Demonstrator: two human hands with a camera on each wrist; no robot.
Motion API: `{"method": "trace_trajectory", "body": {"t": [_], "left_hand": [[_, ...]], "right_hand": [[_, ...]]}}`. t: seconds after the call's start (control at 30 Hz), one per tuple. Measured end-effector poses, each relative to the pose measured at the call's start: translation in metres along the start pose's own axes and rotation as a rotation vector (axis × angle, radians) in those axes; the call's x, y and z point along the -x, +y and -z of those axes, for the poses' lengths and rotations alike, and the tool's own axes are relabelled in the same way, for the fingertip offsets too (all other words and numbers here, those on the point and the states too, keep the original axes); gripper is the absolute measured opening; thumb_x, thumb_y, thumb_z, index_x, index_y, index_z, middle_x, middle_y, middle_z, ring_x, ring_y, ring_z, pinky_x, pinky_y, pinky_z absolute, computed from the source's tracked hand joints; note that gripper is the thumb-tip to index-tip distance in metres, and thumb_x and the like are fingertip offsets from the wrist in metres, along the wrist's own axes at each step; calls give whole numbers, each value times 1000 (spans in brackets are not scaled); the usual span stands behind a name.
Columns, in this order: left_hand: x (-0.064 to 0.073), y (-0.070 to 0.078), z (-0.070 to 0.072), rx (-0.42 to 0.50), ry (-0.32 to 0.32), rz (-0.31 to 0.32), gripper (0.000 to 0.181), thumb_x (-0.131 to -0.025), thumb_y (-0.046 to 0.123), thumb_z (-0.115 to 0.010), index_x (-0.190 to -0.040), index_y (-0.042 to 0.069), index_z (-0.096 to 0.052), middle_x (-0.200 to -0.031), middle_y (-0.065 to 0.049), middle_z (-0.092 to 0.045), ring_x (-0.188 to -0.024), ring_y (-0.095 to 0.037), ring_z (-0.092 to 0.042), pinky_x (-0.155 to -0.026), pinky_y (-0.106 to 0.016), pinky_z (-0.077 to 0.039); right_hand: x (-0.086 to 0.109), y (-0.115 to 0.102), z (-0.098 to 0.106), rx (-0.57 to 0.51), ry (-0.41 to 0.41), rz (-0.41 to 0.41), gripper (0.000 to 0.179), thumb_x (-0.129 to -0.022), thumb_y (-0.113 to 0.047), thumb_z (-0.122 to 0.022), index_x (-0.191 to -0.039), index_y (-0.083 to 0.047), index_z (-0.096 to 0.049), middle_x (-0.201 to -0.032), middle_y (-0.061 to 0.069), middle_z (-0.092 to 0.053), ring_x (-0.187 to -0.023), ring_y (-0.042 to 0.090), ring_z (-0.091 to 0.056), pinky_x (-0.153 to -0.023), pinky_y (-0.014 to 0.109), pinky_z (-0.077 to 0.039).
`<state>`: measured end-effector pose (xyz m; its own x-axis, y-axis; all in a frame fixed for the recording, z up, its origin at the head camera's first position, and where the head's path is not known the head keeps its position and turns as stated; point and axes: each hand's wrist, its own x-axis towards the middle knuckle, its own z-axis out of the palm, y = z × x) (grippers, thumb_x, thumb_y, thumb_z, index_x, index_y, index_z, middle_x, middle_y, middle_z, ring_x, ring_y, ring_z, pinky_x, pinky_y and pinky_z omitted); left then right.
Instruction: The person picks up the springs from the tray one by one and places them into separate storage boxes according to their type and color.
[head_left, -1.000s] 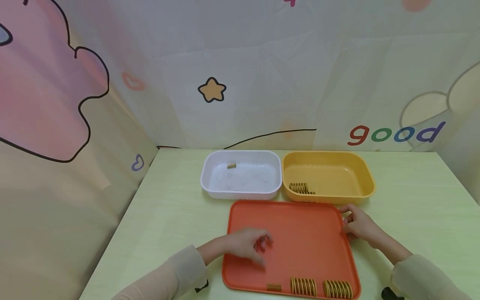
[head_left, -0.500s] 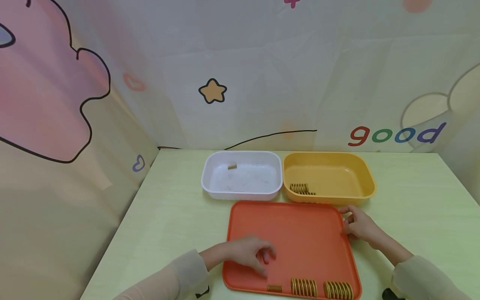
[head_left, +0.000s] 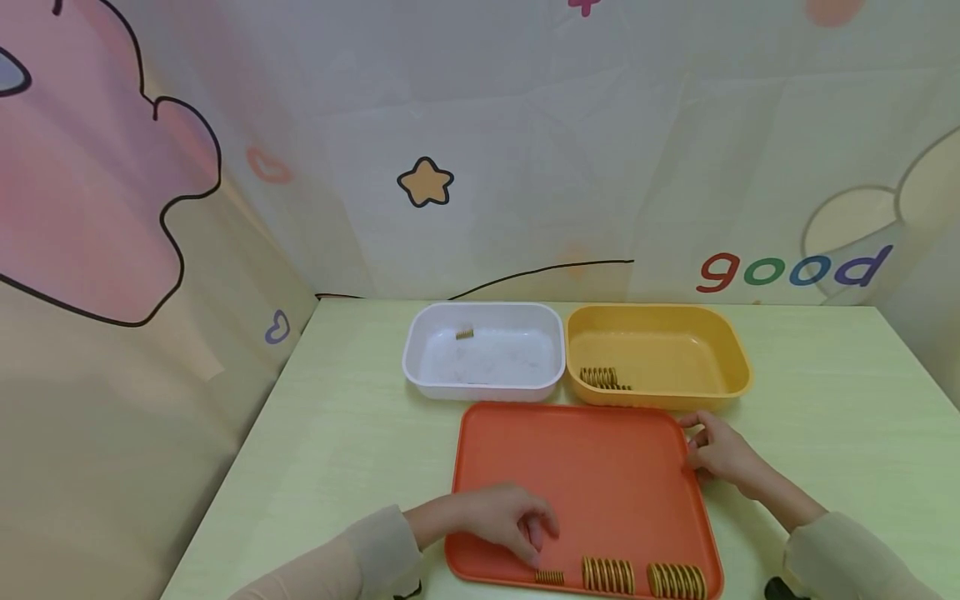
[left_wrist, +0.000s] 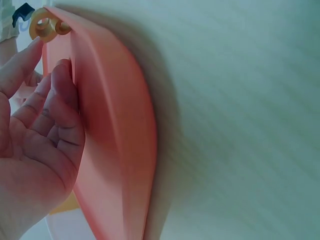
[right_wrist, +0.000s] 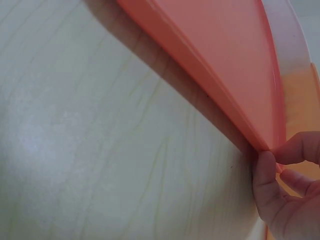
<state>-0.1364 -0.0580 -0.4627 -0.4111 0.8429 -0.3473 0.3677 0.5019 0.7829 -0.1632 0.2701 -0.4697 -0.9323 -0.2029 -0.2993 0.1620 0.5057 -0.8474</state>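
One orange tray: on the pale green table, its far edge just beside two bins.
Left hand: over the tray's near side, fingers curved, thumb apart from them, nothing visible between; a fingertip hangs at the small coil, contact impossible to tell.
Right hand: thumb and finger pinch the tray's far right corner.
Coils on the tray: three, gold-coloured, lined up along the near edge, the small coil at left and two larger coils to its right.
White bin: one short coil.
Yellow bin: two, a bigger coil and a lower, thinner coil beside it.
Left wrist view: two coils on the tray seen end-on as hollow rings, a look the head view lacks.
Right wrist view: the pinch up close, and the tray's side wall shading the table.
Head view: alone takes in all six coils, plus a backdrop with one star and one word, "good".
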Motion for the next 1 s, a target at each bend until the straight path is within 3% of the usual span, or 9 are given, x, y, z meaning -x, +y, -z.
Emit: {"method": "trace_trajectory", "body": {"t": [0.4,0.77,1.0], "left_hand": [[-3,2,-8,-163,-9,-17,30,-75,17,-70,-102,12,-59,-71,11,-57,-64,7,-50,-63,-8,-43],[-5,7,-11,-171,-46,-9,28,-76,16,-68,-102,13,-59,-74,11,-56,-65,7,-48,-63,-8,-42],[-5,7,-11,-220,-62,-59,26,-78,12,-64,-103,14,-59,-79,8,-60,-68,8,-49,-64,-5,-41]], "right_hand": [[1,-1,0,-12,-4,4,51,-71,7,-50,-117,12,-30,-72,9,-47,-55,15,-49,-50,30,-48],[2,-3,0,-7,-6,-10,50,-71,7,-48,-117,12,-30,-72,10,-46,-55,16,-48,-49,30,-47],[2,-3,0,-10,-8,-5,49,-72,6,-47,-117,12,-29,-72,10,-46,-56,15,-49,-50,30,-47]]}}
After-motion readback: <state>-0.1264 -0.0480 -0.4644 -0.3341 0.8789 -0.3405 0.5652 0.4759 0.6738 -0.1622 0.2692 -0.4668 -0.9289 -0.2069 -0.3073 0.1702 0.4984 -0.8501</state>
